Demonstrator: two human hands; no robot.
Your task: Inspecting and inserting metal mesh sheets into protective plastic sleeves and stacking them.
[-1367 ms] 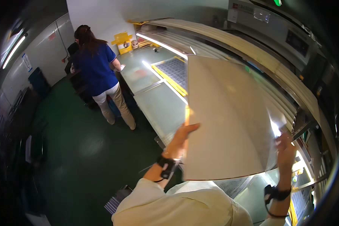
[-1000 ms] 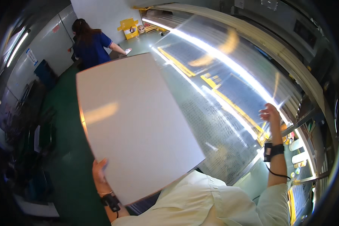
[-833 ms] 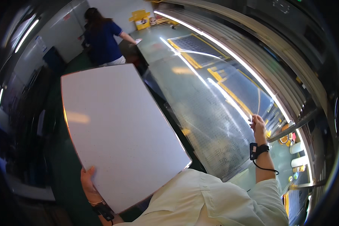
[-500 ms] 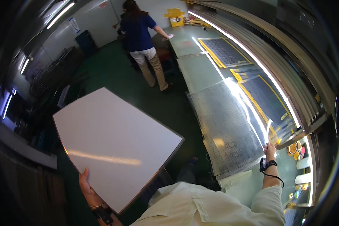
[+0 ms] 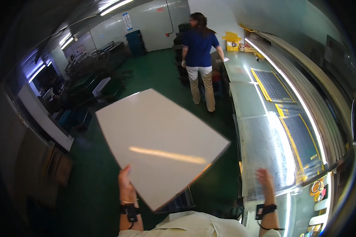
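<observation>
1. Left hand [image 5: 126, 187]: closed on the lower left edge of a white panel [image 5: 158, 126]. The thumb lies along the edge; the other fingers are largely hidden.

2. White panel: held up in front of the person, over the green floor [image 5: 154, 71] and left of the bench [image 5: 241, 93]. It is set at a slant, with one corner toward the person's body. Its surface is smooth, and a warm streak of reflected light crosses the lower half.

3. Right hand [image 5: 266, 181]: blurred, fingers extended and apart, with nothing seen in its grip. It appears in front of a clear sheet [image 5: 255, 138] with dark marks; contact cannot be determined.

4. Wrists: a black device is strapped to each, left [image 5: 130, 212] and right [image 5: 265, 211].

5. Bench: the clear sheet lies on the near part. Two dark gridded panels with yellow edging, one farther [image 5: 273, 85] and one nearer [image 5: 302, 136], lie along its right side, beside a bright strip light [image 5: 283, 77].

6. Far end of the bench: a yellow box [image 5: 232, 42] stands near the wall.

7. Co-worker [image 5: 201, 49]: stands beyond the white panel in a blue top, back turned, one hand at the bench edge.
</observation>
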